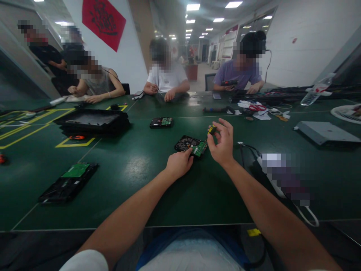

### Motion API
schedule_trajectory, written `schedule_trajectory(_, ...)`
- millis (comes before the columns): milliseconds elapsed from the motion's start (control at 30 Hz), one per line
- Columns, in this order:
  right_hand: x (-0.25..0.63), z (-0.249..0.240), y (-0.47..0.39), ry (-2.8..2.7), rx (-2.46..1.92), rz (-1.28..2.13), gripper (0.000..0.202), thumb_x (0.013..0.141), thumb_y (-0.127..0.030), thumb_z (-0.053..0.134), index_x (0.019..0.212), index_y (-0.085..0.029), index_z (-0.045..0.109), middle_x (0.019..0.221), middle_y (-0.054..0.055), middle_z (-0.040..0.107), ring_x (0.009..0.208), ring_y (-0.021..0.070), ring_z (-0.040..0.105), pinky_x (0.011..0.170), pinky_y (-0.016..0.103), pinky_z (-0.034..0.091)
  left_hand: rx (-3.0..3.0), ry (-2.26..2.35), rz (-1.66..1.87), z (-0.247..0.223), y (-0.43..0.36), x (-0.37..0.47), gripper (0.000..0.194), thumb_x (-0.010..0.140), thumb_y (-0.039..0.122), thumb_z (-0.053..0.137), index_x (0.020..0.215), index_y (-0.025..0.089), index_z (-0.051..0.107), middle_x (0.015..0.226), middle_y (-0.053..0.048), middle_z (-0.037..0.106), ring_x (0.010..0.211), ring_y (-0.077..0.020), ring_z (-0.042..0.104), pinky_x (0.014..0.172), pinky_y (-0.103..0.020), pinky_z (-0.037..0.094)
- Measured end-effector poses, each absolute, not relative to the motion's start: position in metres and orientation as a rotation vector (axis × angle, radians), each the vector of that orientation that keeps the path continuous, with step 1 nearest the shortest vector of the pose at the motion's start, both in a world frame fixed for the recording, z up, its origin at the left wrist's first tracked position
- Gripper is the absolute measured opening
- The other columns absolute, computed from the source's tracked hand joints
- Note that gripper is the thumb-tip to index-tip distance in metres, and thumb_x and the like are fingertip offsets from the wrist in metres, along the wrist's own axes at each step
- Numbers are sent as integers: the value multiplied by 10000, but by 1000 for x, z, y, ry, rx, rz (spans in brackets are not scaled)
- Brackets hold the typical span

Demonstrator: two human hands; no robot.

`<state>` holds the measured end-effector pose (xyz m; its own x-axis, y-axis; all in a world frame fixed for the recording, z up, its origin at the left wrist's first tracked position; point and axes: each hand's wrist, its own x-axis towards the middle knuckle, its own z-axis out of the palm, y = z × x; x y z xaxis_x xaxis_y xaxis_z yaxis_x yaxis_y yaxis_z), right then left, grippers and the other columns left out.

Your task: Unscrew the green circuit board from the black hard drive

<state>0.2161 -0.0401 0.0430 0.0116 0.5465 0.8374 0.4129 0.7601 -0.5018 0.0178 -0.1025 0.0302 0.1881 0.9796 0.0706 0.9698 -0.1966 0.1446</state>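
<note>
A hard drive [187, 143] with a green circuit board lies on the green table in front of me. My left hand [180, 162] is at its near edge, the index finger pressed on the board and the other fingers curled. Just right of and above the drive, my right hand [222, 142] pinches a short yellow-and-black screwdriver [212, 130] between thumb and fingers. Its shaft cannot be made out. Farther back lies a second hard drive [161, 122]. Another black drive-like unit with a green board [68, 183] rests at the left.
Black plastic trays [91, 121] are stacked at the left beyond my arm. To the right lie a power strip with a blurred device [284, 180], a grey flat case [327, 132], red scissors [257, 108] on papers and a plastic bottle [316, 90]. Several people sit across the table.
</note>
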Motion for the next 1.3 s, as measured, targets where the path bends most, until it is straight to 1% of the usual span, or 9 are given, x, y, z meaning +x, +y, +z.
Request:
schedule_trajectory(233,218,46,-42,-1608,-823,63,436,921,-362,722,1334,-303,595,1508,123,406,1329,322,565,955,507,666,2382,1956,274,32,-103,18,454,1060,422,453,1461,278,610,1175,-92,785,1011,-277,762,885,-376,581)
schedule_trajectory(400,217,45,-44,-1632,-800,67,427,957,-292,650,1378,-301,582,1519,129,397,1346,324,562,968,513,664,2382,1963,304,29,-102,18,434,1057,424,460,1427,288,643,1152,-88,791,1013,-275,764,898,-379,581)
schedule_trajectory(500,217,43,-42,-1603,-778,120,421,958,-272,637,1373,-293,565,1530,131,379,1365,314,548,998,508,657,2376,1957,316,28,-102,17,432,1061,427,456,1431,298,638,1142,-85,793,1010,-271,766,905,-381,579)
schedule_trajectory(633,218,40,-39,-1575,-789,180,429,948,-299,674,1359,-295,550,1538,129,361,1285,285,606,959,482,676,2322,1968,324,25,-100,17,454,1061,434,458,1450,273,628,1142,-94,794,1032,-269,760,919,-369,573)
schedule_trajectory(767,219,40,-40,-1593,-834,117,465,937,-357,711,1376,-313,566,1530,117,385,1292,306,602,945,498,678,2247,1978,343,23,-99,17,468,1057,442,474,1462,255,614,1142,-89,794,1045,-260,755,923,-354,565)
schedule_trajectory(933,218,42,-44,-1643,-850,75,465,984,-355,630,1441,-326,549,1550,125,363,1314,314,598,975,523,665,2235,1952,370,23,-98,17,477,1055,447,472,1467,239,589,1135,-93,791,1039,-265,754,894,-358,561)
schedule_trajectory(1033,217,42,-44,-1627,-844,76,437,995,-341,596,1429,-312,550,1550,130,363,1359,322,561,996,532,657,2219,1953,342,24,-98,17,492,1051,453,481,1482,231,563,1116,-105,789,1025,-269,756,881,-364,559)
schedule_trajectory(1200,216,40,-41,-1582,-843,136,445,963,-368,671,1383,-306,536,1545,124,357,1298,281,590,965,486,675,2231,1938,320,26,-98,16,507,1052,456,469,1494,218,541,1110,-118,784,1016,-277,755,873,-374,559)
schedule_trajectory(1300,216,37,-40,-1585,-842,143,458,954,-373,685,1385,-309,543,1542,125,363,1271,287,608,947,491,677,2247,1926,318,26,-99,16,508,1053,457,461,1492,216,539,1095,-118,785,1012,-283,757,858,-375,560)
